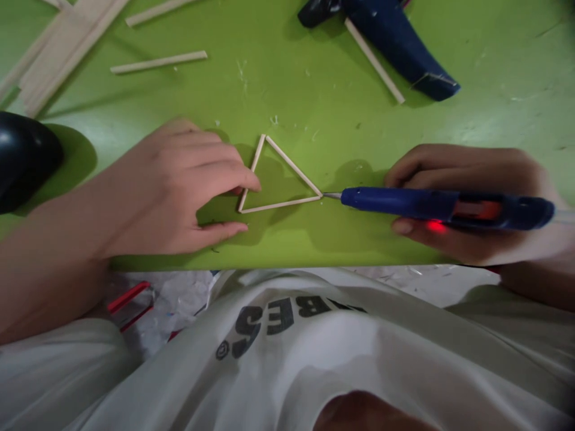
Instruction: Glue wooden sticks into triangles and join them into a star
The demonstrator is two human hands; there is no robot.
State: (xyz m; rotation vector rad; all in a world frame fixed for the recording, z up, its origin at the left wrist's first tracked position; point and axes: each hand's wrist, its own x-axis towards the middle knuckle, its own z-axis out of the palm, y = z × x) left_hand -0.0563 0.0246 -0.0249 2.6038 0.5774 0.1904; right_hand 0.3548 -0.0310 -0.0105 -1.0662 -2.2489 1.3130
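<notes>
A small triangle of thin wooden sticks [287,169] lies flat on the green table [314,96]. My left hand [179,185] rests beside it, fingertips pressing its left corner, fingers curved and together. My right hand [453,203] is wrapped round a blue glue gun [444,206] with a red light glowing on its body. The gun lies nearly level, and its metal nozzle touches the triangle's right corner.
A second dark blue glue gun [395,42] lies at the back with a wooden stick [375,60] against it. Loose sticks [159,61] and flat wooden strips [63,48] sit at the back left. A black rounded object [22,155] is at the left edge.
</notes>
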